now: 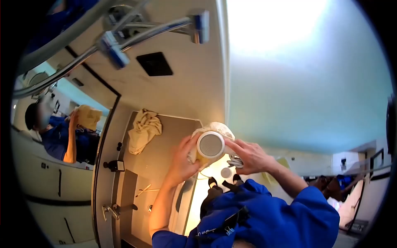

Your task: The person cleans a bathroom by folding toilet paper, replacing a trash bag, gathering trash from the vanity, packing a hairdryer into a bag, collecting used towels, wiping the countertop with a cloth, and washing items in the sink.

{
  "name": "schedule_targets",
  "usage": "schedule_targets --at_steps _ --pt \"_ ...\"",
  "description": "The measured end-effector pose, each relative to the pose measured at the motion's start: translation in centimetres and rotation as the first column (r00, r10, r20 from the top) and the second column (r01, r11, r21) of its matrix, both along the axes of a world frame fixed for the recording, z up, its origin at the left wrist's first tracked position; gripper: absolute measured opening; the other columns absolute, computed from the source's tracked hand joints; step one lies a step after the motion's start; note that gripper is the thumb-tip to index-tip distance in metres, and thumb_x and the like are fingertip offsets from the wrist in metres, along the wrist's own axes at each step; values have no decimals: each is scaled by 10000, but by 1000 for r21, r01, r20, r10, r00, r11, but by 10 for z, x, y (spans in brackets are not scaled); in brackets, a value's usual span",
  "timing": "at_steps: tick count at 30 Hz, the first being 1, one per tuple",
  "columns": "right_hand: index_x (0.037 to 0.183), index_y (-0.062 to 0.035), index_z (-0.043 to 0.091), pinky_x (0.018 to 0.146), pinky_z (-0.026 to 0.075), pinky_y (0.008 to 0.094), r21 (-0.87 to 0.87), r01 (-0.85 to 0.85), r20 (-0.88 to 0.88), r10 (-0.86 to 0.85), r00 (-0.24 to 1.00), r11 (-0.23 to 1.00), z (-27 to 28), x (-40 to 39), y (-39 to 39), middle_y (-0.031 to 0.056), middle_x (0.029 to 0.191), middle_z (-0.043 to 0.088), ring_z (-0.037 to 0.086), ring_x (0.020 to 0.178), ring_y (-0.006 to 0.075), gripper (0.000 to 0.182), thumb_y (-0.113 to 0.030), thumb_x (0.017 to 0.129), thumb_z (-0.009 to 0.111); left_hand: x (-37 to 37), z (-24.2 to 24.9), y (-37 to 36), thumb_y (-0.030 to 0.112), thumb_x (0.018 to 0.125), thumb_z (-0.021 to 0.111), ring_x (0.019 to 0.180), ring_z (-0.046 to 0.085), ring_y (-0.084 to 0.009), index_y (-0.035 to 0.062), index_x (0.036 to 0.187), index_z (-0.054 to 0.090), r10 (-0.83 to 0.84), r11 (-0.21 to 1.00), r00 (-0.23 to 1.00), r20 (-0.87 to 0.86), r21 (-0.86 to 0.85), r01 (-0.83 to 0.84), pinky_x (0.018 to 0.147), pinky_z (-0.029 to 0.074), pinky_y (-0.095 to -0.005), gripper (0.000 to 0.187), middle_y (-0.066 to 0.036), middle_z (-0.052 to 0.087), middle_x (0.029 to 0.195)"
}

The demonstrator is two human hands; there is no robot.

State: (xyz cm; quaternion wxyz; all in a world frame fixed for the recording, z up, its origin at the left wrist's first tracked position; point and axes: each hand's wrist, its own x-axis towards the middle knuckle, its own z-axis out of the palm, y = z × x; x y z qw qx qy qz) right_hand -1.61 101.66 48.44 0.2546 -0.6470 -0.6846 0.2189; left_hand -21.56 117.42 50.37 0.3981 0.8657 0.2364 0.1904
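Note:
In front of my chest I hold a round white device (211,144) with a grey mesh face, its kind not plain from here. A pale cloth (221,129) shows behind its upper edge and along its left side. My left hand (184,161) is closed on the device and cloth from the left. My right hand (250,156) grips the device's right side, with a bundled light-coloured cord (235,161) below its fingers. Parts of the fingers are hidden behind the device.
A crumpled beige towel (144,130) lies on the brown surface to the left. Chrome shower fittings (157,33) hang at upper left. A mirror (78,128) reflects a person in blue. A frosted panel (306,91) stands at right. A lever handle (111,212) sits at lower left.

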Motion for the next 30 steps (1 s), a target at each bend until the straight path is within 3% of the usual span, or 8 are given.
schedule_targets --at_steps 4,7,8,11,14,21,27,30 --pt "1281 -82 358 691 484 435 -194 -46 212 88 973 980 -36 5 -25 196 985 522 581 818 378 758 -186 592 657 40 -30 -48 -113 609 482 1161 475 -325 81 1320 429 -278 960 960 32 50 276 939 422 -356 739 -159 476 1249" --pt "1056 -30 538 690 480 399 -356 -221 -255 134 958 908 -104 26 -39 199 895 589 594 815 333 535 -276 597 660 47 -57 -99 -114 625 482 1072 519 -368 85 1310 439 -374 927 927 -22 -18 374 879 462 -386 715 -181 493 1234" --pt "948 -10 580 699 478 363 -699 -146 -345 -151 926 700 -84 30 -41 187 850 617 598 830 267 456 -323 623 645 44 -72 -106 -110 635 497 1008 546 -381 88 1305 446 -348 936 935 -66 37 351 835 479 -396 701 -177 497 1233" --pt "1063 -4 544 756 455 294 -615 -309 -757 -433 490 726 -141 32 -67 84 989 584 543 853 162 391 -211 740 621 22 -109 -105 -58 654 572 933 572 -366 93 1310 433 -298 940 923 -244 95 329 799 475 -428 687 -157 506 1242" --pt "1240 -18 386 725 473 253 -802 -322 -594 -721 357 502 -131 31 -72 77 1011 538 541 881 137 568 -212 762 623 14 -132 -115 -58 647 571 998 558 -362 90 1291 459 -298 948 919 -259 33 316 850 460 -413 671 -180 518 1225" --pt "1145 -21 527 692 472 280 -703 -89 -693 -652 307 705 -150 8 -56 57 972 595 559 824 123 423 -200 773 619 52 -120 -128 -34 672 513 986 563 -364 41 1217 516 -113 993 979 -170 2 115 824 473 -407 550 -186 535 1176" --pt "913 18 591 513 561 368 -820 -25 -547 -795 -265 572 -194 3 -50 132 876 609 627 703 233 137 -45 794 564 49 -134 -133 -67 668 525 886 575 -334 13 1148 540 23 982 988 -153 187 6 749 490 -379 487 -150 554 1021" --pt "980 9 562 705 547 379 -676 53 -644 -555 -526 735 -200 -12 -43 111 926 616 615 822 224 228 -59 774 633 65 -129 -135 -72 661 524 847 572 -325 18 1093 560 -50 956 993 -110 283 80 722 487 -391 443 -136 548 954"
